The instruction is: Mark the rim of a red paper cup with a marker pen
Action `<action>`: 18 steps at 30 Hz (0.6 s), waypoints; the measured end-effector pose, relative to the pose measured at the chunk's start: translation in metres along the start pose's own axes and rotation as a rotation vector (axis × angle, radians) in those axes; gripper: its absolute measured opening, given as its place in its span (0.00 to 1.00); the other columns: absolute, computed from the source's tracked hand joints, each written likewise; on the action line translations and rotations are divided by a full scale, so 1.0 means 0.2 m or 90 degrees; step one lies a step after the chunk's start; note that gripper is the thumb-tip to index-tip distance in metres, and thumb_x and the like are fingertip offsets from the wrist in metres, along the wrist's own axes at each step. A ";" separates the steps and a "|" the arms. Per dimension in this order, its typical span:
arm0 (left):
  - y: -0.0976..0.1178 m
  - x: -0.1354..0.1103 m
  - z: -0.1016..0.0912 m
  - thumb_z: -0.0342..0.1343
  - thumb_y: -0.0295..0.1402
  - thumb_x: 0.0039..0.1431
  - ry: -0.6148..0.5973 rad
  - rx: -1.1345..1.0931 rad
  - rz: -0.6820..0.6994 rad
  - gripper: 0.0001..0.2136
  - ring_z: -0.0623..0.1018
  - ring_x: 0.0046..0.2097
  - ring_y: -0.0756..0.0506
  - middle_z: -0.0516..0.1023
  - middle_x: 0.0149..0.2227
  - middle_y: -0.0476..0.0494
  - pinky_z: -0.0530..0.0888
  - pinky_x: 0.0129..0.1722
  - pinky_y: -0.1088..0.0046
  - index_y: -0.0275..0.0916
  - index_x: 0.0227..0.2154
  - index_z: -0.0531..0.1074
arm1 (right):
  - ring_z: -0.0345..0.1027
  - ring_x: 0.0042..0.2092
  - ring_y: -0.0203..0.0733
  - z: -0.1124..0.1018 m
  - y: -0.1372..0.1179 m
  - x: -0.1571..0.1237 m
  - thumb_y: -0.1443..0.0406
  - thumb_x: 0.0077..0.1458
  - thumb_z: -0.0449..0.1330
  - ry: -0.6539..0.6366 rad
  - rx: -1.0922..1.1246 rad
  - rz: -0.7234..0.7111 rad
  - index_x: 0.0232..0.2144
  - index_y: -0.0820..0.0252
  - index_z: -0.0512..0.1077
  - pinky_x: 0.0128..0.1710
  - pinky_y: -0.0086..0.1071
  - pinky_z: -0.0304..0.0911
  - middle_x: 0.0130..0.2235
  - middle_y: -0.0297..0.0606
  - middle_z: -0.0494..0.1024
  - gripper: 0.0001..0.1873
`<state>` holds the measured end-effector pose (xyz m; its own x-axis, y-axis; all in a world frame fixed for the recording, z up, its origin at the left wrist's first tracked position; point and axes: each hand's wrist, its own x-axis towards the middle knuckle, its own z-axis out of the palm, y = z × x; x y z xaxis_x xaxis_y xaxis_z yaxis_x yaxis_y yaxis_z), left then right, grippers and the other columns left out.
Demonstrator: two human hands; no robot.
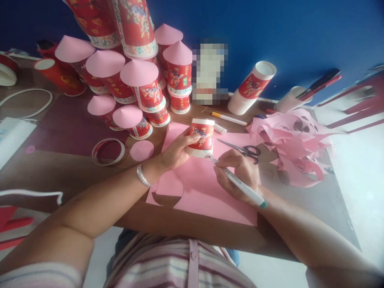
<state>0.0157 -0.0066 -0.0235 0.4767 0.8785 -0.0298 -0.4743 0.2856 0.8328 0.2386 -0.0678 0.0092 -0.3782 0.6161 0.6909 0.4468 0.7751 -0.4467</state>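
- Cup [204, 146]: round-walled, red print between white bands; held mid-view, above the flat pink sheet [207, 188]
- Around it: cups with pink paper cones [139, 73] toward 10 o'clock; a smooth disc [142, 151] at 9; curling scraps [295, 148] at 3; metal-bladed scissors [251, 150] toward 4
- Left hand [179, 150]: closed round the cup; thumb across the print
- Right hand [240, 174]: fingers pinching a slim white marker [244, 188]; its tip at the cup's lower band
- Brown table [144, 218] beneath; blue wall [270, 32] at 12
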 end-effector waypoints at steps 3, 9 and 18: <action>0.00 0.00 0.00 0.74 0.53 0.67 0.014 -0.013 -0.001 0.24 0.89 0.57 0.33 0.90 0.52 0.36 0.84 0.59 0.54 0.39 0.54 0.82 | 0.84 0.33 0.40 0.00 0.00 0.00 0.72 0.75 0.64 -0.001 -0.003 -0.009 0.47 0.48 0.73 0.29 0.30 0.75 0.35 0.31 0.84 0.10; -0.01 0.00 0.01 0.74 0.52 0.66 0.024 -0.026 -0.010 0.24 0.89 0.58 0.32 0.90 0.51 0.37 0.84 0.59 0.53 0.40 0.54 0.82 | 0.85 0.33 0.42 0.01 0.01 0.01 0.73 0.72 0.66 0.000 0.042 -0.032 0.48 0.48 0.75 0.31 0.33 0.81 0.35 0.32 0.84 0.12; -0.01 0.01 -0.01 0.77 0.56 0.66 -0.001 0.009 0.024 0.26 0.88 0.53 0.36 0.89 0.49 0.38 0.83 0.56 0.57 0.42 0.54 0.82 | 0.87 0.38 0.43 0.05 0.03 -0.02 0.75 0.69 0.66 0.012 0.123 -0.040 0.50 0.48 0.77 0.50 0.44 0.92 0.37 0.30 0.85 0.15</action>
<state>0.0162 -0.0057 -0.0264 0.4602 0.8878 0.0019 -0.4815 0.2478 0.8407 0.2355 -0.0639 -0.0012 -0.3847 0.5641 0.7306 0.2579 0.8257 -0.5018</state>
